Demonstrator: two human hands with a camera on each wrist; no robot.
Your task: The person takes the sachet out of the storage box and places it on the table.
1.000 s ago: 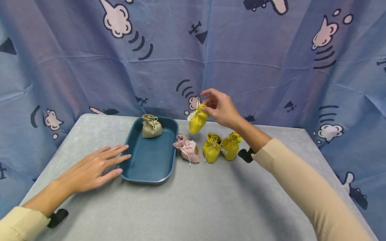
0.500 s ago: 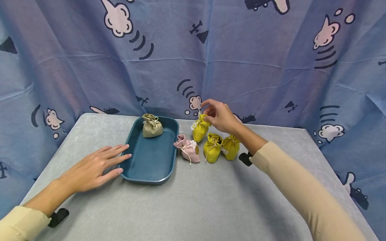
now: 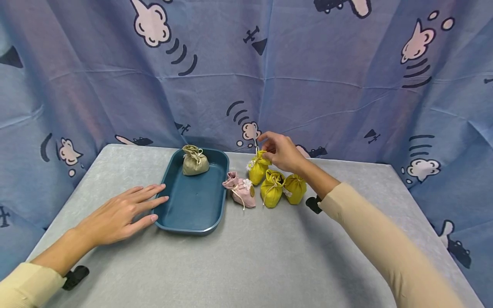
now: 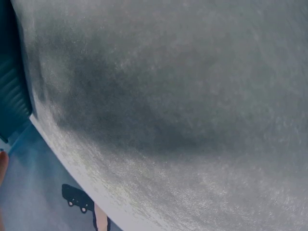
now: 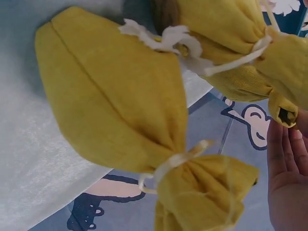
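My right hand [image 3: 284, 153] pinches the gathered neck of a yellow drawstring pouch [image 3: 257, 173] with white flowers, behind the other pouches. Two more yellow pouches stand just in front of it, a middle one [image 3: 271, 192] and a right one [image 3: 295, 190], which looms large in the right wrist view [image 5: 110, 96]. To their left leans a pink pouch [image 3: 243, 194] with a white flower. My left hand [image 3: 115, 216] lies with fingers spread, fingertips at the left rim of a blue tray [image 3: 188, 209]. A beige pouch [image 3: 195, 164] sits at the tray's far end.
A grey cloth-covered table [image 3: 250, 256] carries everything. Behind its far edge hangs a blue patterned curtain [image 3: 215, 51]. The pink pouch's neck lies right at the tray's right rim.
My right hand has come down and slightly right with the yellow pouch, lowering it from the air to behind the middle yellow pouch. The left hand and tray stay put.
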